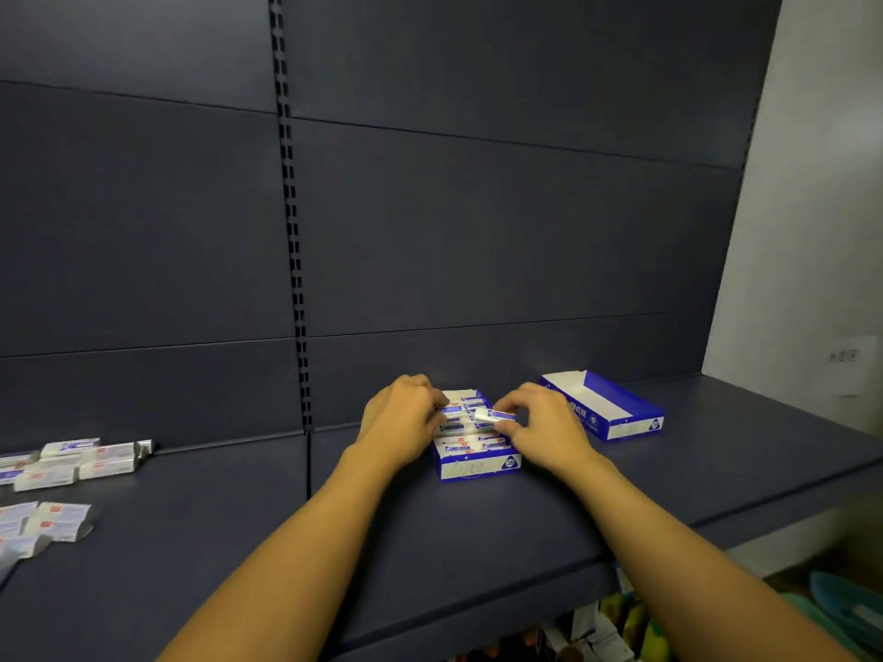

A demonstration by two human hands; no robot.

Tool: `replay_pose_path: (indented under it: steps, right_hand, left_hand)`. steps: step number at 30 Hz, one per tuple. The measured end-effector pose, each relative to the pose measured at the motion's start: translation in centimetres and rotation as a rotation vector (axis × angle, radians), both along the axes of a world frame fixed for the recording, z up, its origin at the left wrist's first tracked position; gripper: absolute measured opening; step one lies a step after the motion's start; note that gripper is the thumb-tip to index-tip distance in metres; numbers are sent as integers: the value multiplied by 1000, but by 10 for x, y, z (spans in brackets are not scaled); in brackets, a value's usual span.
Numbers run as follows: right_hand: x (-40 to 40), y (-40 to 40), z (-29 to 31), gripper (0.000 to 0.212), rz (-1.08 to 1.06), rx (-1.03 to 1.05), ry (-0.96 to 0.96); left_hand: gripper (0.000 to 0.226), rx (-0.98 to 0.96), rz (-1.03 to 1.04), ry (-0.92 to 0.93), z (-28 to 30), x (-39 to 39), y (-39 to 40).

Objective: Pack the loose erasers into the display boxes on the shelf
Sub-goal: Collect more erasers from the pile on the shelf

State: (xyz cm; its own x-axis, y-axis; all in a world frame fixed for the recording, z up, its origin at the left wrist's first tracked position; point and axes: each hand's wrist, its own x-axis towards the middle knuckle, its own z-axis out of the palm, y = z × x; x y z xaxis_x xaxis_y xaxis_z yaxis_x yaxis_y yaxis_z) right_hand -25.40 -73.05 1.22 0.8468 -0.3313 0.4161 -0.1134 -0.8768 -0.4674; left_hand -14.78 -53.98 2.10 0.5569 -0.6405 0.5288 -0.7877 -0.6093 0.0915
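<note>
My right hand [542, 425] pinches a small white blue-labelled eraser [494, 415] over the blue-and-white cardboard display box [478, 468]; left hand [403, 415] curls against its side; I'd lower it flat into the gap

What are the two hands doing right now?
Left hand: fingers curled on the erasers in the display box.
Right hand: pinching one eraser.

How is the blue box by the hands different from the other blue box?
The near box holds rows of erasers; the far box looks empty. The left hand and right hand work over the near box; nothing touches the far one, which sits angled. Both are blue and white, open-topped.
</note>
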Motion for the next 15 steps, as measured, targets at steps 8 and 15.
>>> replay_pose_path:
  steps: [8,15]
  right_hand:
    - [33,-29,-18,23,183,59,-70]
    - [52,-48,-16,23,378,35,-43]
  left_hand:
    - [36,143,-20,-52,0,15,-9]
    - [38,116,11,116,-10,21,-12]
